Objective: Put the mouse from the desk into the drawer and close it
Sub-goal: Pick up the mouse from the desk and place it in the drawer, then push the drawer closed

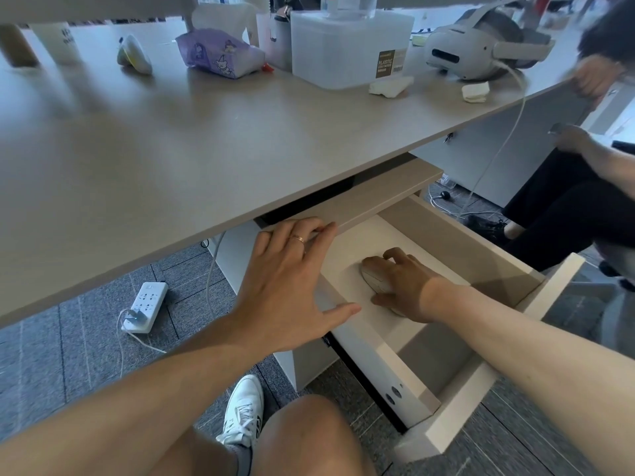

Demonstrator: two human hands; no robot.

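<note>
Beige mouse (376,280) down on the pale floor of the open drawer (481,255), cupped under the right hand (409,286), fingers curled over its top and sides. Left hand (292,286) spread flat and empty (ring on one finger), just beside the right, fingertips touching the drawer's near wall under the desk (206,142) edge.

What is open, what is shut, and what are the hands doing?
drawer: pulled open.
mouse: inside the drawer, on its floor, under the right hand.
right hand: wrapped over the mouse.
left hand: open, fingers spread, by the drawer's left side.
power strip: on the floor, one plug in.
plastic storage box: on the desk, lid on.
VR headset: on the desk, cable attached.
</note>
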